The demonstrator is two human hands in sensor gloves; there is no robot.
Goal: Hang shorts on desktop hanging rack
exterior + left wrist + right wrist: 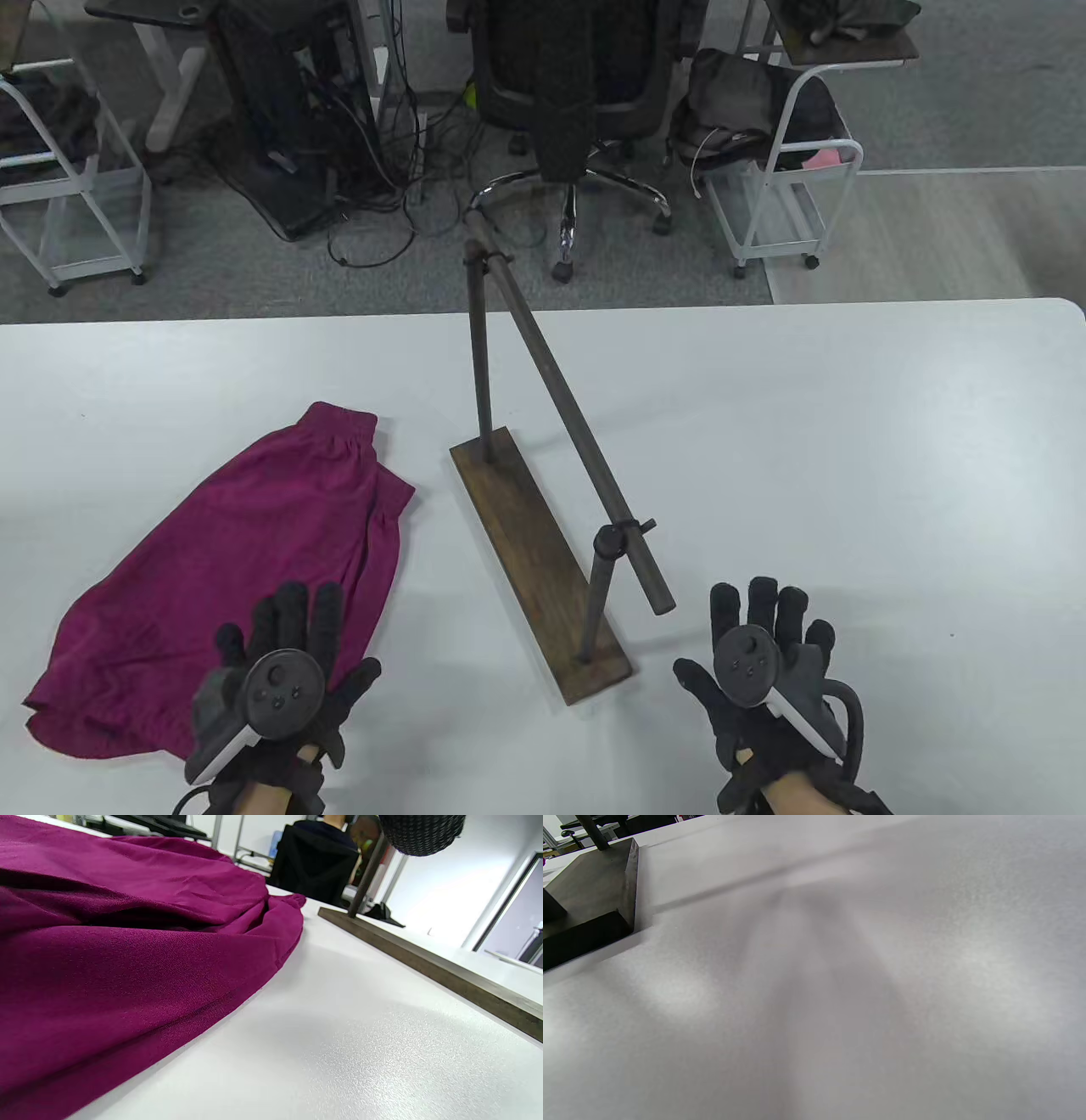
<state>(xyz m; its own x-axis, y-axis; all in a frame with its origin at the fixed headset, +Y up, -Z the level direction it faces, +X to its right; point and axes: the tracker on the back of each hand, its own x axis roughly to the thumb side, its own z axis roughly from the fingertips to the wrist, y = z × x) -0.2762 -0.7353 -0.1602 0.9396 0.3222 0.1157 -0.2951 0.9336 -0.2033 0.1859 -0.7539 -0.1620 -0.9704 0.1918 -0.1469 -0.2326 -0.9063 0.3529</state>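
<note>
1. Nothing hung yet: the magenta shorts (229,569) lie flat on the desk (848,441), left of the rack (543,543), whose bar (568,416) is bare.
2. Left hand (280,679) hovers over the hem, fingers spread, gripping nothing; right hand (764,671) spread, empty.
3. Open desk right of the rack; shorts lie near the left edge.

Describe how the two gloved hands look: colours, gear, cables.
Both the left hand and right hand wear black fabric gloves. A round dark-grey tracker with small buttons and a white handle sits on each back. Black cables loop by the wrists, where bare skin shows.
</note>
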